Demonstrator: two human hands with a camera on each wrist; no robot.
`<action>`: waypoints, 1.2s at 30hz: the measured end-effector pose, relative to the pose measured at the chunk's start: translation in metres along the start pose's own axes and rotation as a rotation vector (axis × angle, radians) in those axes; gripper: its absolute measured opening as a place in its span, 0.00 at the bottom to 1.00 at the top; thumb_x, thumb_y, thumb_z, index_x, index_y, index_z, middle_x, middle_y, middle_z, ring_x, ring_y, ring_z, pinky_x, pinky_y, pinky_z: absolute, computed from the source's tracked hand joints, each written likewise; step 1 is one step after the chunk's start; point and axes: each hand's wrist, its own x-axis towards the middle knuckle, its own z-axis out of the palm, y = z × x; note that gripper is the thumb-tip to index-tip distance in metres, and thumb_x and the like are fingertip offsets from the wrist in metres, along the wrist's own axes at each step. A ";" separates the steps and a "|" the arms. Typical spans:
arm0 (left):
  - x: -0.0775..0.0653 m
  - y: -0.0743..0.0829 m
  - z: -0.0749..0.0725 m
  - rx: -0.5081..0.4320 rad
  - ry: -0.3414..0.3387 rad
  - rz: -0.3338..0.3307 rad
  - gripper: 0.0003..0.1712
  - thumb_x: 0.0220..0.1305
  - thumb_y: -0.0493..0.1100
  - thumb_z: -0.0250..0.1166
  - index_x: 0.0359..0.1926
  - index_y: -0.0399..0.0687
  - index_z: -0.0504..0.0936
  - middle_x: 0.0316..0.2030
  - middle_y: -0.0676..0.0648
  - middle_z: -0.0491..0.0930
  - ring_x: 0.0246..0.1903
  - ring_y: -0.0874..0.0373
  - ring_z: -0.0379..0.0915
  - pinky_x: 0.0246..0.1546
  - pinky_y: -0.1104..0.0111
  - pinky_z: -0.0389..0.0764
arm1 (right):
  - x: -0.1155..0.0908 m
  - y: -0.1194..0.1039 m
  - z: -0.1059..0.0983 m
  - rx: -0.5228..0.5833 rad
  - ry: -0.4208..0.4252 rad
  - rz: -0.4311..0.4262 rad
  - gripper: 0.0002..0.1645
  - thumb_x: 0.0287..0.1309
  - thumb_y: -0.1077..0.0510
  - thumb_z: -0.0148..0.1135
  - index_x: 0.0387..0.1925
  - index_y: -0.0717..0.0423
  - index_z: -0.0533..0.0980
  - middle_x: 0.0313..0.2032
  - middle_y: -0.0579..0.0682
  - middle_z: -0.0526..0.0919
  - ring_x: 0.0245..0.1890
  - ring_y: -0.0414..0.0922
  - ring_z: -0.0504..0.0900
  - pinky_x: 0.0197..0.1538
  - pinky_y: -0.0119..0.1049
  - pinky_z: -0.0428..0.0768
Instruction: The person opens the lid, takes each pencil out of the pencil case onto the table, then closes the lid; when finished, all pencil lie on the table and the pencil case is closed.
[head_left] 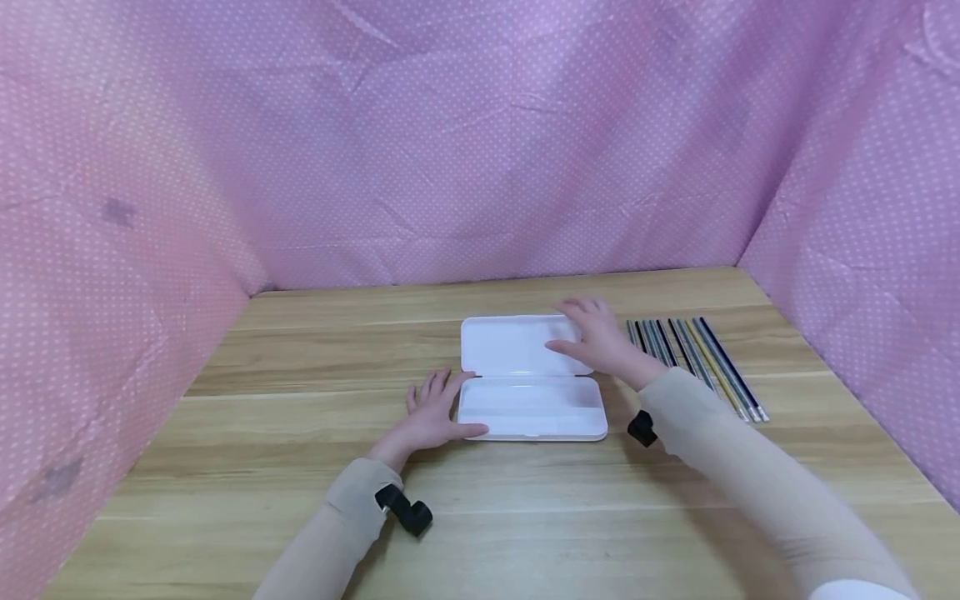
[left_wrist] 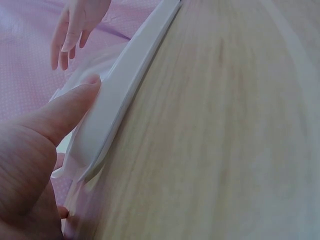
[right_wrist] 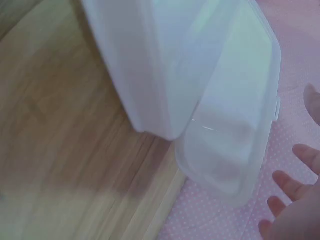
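Note:
A white plastic pencil case (head_left: 532, 412) lies opened flat on the table, its lid (head_left: 502, 346) folded back away from me. My left hand (head_left: 429, 421) is at the case's left end, fingers spread. Its straight thumb (left_wrist: 75, 102) rests on the front rim near the corner, while the forefinger reaches the hinge side. Over the right part of the lid hovers my right hand (head_left: 598, 340), fingers apart and holding nothing. In the right wrist view the spread fingers (right_wrist: 287, 185) stand beside the lid's far edge, with a gap between.
Right of the case, a row of several pencils (head_left: 693, 354) lies side by side, partly hidden behind my right forearm. Pink dotted cloth (head_left: 480, 167) encloses the wooden table (head_left: 300, 467) at the back and both sides.

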 end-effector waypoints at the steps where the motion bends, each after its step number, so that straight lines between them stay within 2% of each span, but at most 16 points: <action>1: 0.000 0.000 0.000 -0.002 0.001 0.001 0.47 0.50 0.63 0.69 0.68 0.65 0.57 0.72 0.35 0.44 0.71 0.37 0.31 0.62 0.38 0.28 | 0.002 -0.001 0.001 -0.014 -0.010 0.007 0.40 0.58 0.47 0.64 0.67 0.59 0.62 0.66 0.65 0.60 0.67 0.63 0.52 0.66 0.63 0.48; 4: 0.000 0.000 0.000 0.000 0.001 0.000 0.47 0.50 0.63 0.69 0.68 0.65 0.57 0.72 0.35 0.44 0.71 0.37 0.31 0.62 0.38 0.28 | 0.005 -0.003 0.004 -0.039 -0.048 0.039 0.43 0.58 0.44 0.62 0.68 0.58 0.59 0.68 0.64 0.58 0.68 0.64 0.49 0.67 0.64 0.40; 7: 0.000 0.000 0.001 0.003 -0.001 -0.005 0.47 0.50 0.63 0.69 0.68 0.65 0.57 0.72 0.36 0.44 0.71 0.37 0.31 0.62 0.38 0.28 | 0.007 -0.003 0.008 -0.047 -0.091 0.076 0.45 0.59 0.42 0.60 0.70 0.57 0.56 0.68 0.64 0.58 0.69 0.65 0.47 0.67 0.64 0.38; 15: 0.000 0.001 0.003 0.003 -0.005 -0.012 0.48 0.50 0.64 0.69 0.69 0.65 0.57 0.72 0.36 0.44 0.71 0.37 0.31 0.63 0.38 0.29 | 0.008 -0.004 0.013 -0.032 -0.140 0.102 0.44 0.60 0.43 0.59 0.71 0.56 0.54 0.67 0.66 0.60 0.68 0.67 0.49 0.65 0.68 0.42; 28: -0.001 0.001 0.001 0.012 0.002 -0.015 0.48 0.49 0.64 0.70 0.69 0.66 0.58 0.72 0.37 0.44 0.71 0.37 0.32 0.63 0.39 0.29 | 0.000 -0.011 0.009 -0.057 -0.079 0.054 0.38 0.59 0.47 0.62 0.67 0.56 0.62 0.65 0.65 0.63 0.66 0.63 0.57 0.63 0.67 0.50; 36: -0.001 0.001 -0.001 0.009 0.007 -0.005 0.48 0.49 0.64 0.69 0.69 0.66 0.57 0.72 0.37 0.44 0.71 0.37 0.33 0.63 0.38 0.29 | -0.014 -0.019 0.006 -0.076 0.016 -0.013 0.38 0.57 0.50 0.64 0.66 0.57 0.63 0.63 0.65 0.65 0.64 0.62 0.60 0.63 0.66 0.52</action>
